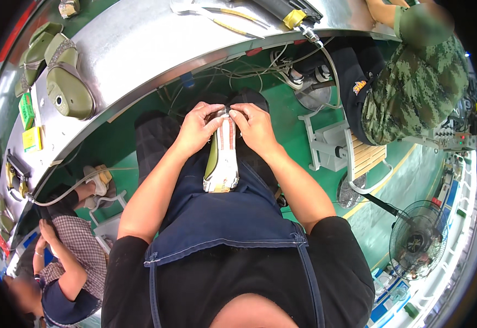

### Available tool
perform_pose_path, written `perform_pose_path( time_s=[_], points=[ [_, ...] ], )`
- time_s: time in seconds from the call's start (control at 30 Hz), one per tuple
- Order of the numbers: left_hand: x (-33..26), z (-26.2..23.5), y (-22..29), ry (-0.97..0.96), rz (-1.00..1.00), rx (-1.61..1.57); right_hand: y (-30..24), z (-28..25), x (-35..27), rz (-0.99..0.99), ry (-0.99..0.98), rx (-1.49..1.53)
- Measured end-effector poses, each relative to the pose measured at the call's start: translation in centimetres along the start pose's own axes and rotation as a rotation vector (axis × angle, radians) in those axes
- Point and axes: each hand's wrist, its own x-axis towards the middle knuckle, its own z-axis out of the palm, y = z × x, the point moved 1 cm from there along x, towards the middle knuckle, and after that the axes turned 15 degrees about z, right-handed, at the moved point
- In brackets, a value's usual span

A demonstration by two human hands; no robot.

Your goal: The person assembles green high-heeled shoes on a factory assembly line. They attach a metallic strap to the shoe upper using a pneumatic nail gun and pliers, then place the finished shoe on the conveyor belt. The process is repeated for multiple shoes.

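Both grips pinch the far end of an olive shoe upper on its striped last [221, 158], left hand [196, 129] and right hand [256, 128] closed on it over the lap, work seemingly midway, while two more shoes [58, 74] wait on the worktop [140, 49].

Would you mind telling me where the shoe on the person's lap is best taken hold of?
Probably at its far end, one hand from each side, as the left hand and right hand do now. The shoe lies lengthwise on the apron, sole side up, so its narrow sides are open to pinching.
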Motion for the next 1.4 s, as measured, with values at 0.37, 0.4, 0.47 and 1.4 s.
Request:
perform_pose_path(
  time_s=[0.37, 0.4, 0.47, 1.4],
  points=[
    [-0.2, 0.3, 1.8, -0.021, 0.208, 0.334, -0.1, -0.2, -1.5, -0.027, 0.050, -0.073],
    [-0.3, 0.4, 1.8, -0.008, 0.213, 0.343, 0.0, -0.2, -1.6, -0.028, 0.050, -0.069],
    [-0.5, 0.6, 2.0, 0.017, 0.222, 0.361, -0.1, -0.1, -1.7, -0.030, 0.048, -0.063],
    [-0.2, 1.1, 1.3, 0.122, 0.065, 0.326, 0.0, -1.0, 2.0, 0.380, -0.283, 0.066]
  ],
)
